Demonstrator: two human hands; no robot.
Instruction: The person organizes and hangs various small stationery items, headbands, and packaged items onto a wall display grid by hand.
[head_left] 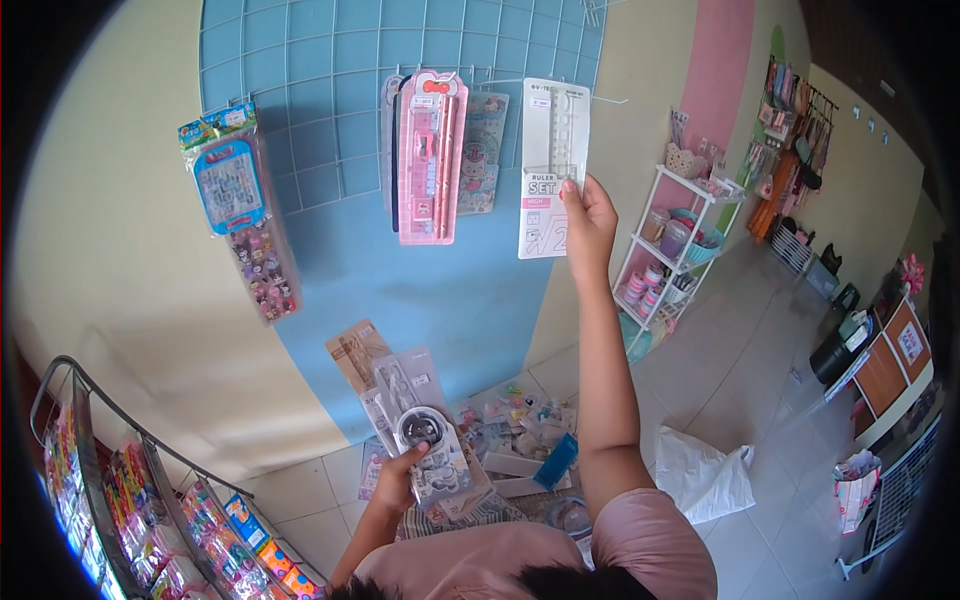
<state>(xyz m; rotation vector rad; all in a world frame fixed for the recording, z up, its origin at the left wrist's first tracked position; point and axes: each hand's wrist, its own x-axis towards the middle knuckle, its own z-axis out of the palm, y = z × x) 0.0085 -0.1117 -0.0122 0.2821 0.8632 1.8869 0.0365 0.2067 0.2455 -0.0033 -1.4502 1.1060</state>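
Right-hand fingers (597, 193) pinch a white rectangular ruler-set pack (541, 140) overlapping a white wire hook (611, 101); left-hand fingers (411, 458) clasp several flat grey and brown packs (407, 385).

Pencil set (432, 160): on wire grid (335, 115), far
Toy pack (228, 185): left of it
Ruler set (545, 145): to its right, in right grip (590, 218)
Carded packs (420, 425): nearer, in left grip (398, 480)
Rack (148, 442): near left

In a small stationery and gift shop, price-stickered packs (432, 160) hang from a wire grid (328, 120) left of the fingers (600, 194) of the right hand (588, 222); a white tiered shelf (646, 205) stocked with tubs (675, 238) stands to their right, and a rack (145, 428) of bright packets (130, 490) stands far below, left of them.
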